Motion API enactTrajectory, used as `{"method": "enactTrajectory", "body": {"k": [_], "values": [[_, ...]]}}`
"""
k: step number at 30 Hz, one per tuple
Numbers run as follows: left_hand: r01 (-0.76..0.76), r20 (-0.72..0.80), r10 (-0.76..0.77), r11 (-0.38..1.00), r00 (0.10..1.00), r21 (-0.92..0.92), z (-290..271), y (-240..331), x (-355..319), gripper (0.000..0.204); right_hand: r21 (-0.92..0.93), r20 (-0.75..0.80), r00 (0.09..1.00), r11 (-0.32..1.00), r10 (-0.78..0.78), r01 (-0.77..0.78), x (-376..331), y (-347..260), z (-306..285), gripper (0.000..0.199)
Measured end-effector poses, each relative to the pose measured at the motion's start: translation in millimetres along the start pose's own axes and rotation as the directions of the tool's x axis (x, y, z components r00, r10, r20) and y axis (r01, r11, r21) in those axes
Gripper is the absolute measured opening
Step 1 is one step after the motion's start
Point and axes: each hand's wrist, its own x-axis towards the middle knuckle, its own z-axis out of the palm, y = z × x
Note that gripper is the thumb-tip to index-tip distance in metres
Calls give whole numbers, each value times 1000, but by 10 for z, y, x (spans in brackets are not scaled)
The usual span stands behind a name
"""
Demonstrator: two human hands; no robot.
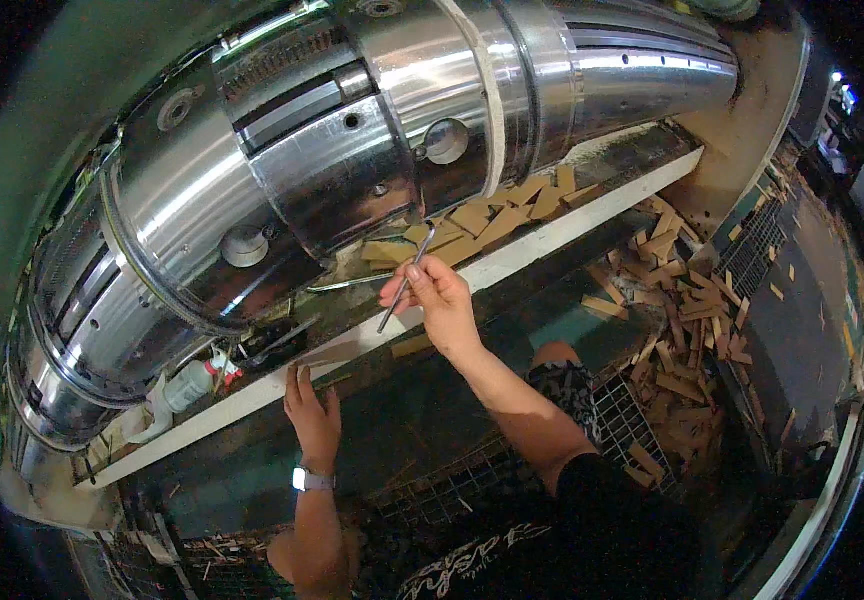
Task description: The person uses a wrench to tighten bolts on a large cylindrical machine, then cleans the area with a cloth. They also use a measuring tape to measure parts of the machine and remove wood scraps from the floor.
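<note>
Pinched between thumb and fingers of my right hand (442, 305) is a bent metal hex key (392, 312), its short bent end pointing up toward a large shiny metal roller (332, 175). The key looks apart from the roller. My left hand (312, 418), a watch on its wrist, is lower and to the left, with fingers stretched out by the edge of a white beam (542, 243). It holds nothing; whether its fingertips touch the beam I cannot tell. Cardboard scraps (482, 222) lie behind the beam, just beyond my right hand.
A bottle with a red top (189, 387) lies behind the beam at left. A thin metal rod (347, 285) lies near the roller's underside. Cardboard offcuts (687, 310) are heaped on the floor at right, beside metal grating (624, 412). A side panel (747, 120) stands at the roller's right end.
</note>
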Motion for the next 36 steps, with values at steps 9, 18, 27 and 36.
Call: {"method": "enactTrajectory", "body": {"k": [9,18,27,36], "values": [[-8,-34,6,998,999,-56,-23,176,82,46,329,-43,998,944,46,-30,63,22,101,18],[-131,-71,134,990,988,42,21,263,210,45,288,9,996,954,86,-85,-17,58,-44,25],[-261,46,257,953,965,152,429,276,672,31,712,331,929,601,166,-362,19,253,-137,26],[-222,62,213,942,975,252,681,194,799,28,570,721,693,545,28,-615,207,354,-304,48]]}}
